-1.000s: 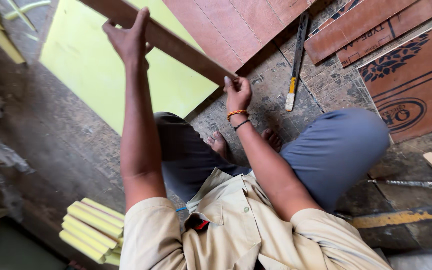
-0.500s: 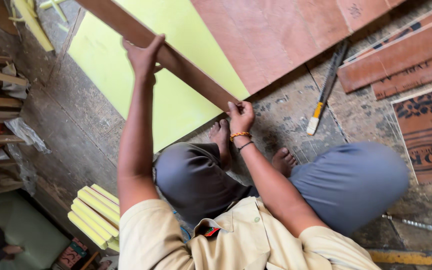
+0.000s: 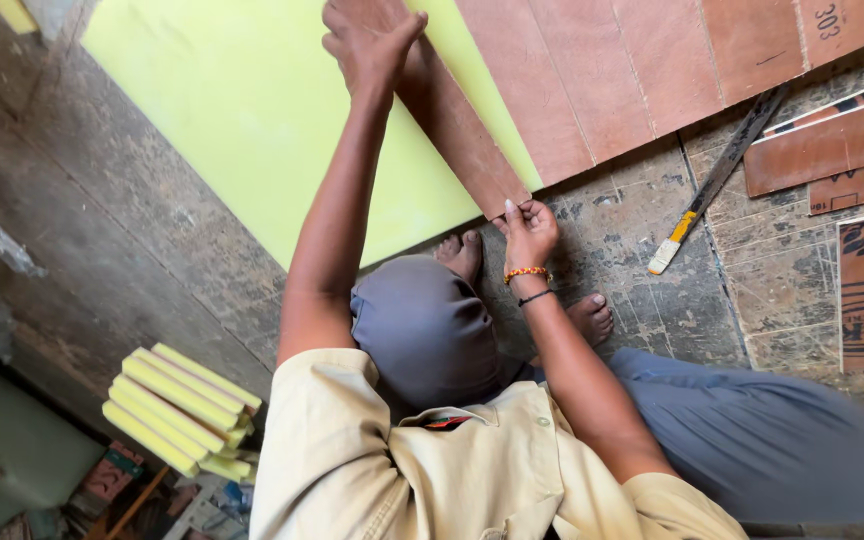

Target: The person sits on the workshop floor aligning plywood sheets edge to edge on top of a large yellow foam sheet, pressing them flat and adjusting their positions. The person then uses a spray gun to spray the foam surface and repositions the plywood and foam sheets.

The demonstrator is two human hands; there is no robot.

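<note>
Left hand [image 3: 370, 40] clenched over far end of brown strip [image 3: 452, 120], right hand [image 3: 527, 232] pinching its near end. Strip lies slanted on yellow sheet [image 3: 252, 110], just beside plywood board [image 3: 642, 70], near end by the feet. Saw [image 3: 717, 175] on floor [image 3: 112, 260] to the right. Yellow strips [image 3: 180, 408] stacked lower left.

We see a stack of yellow foam strips [image 3: 180, 408] at lower left and a hand saw [image 3: 717, 178] lying on the worn floor [image 3: 102, 270].
</note>
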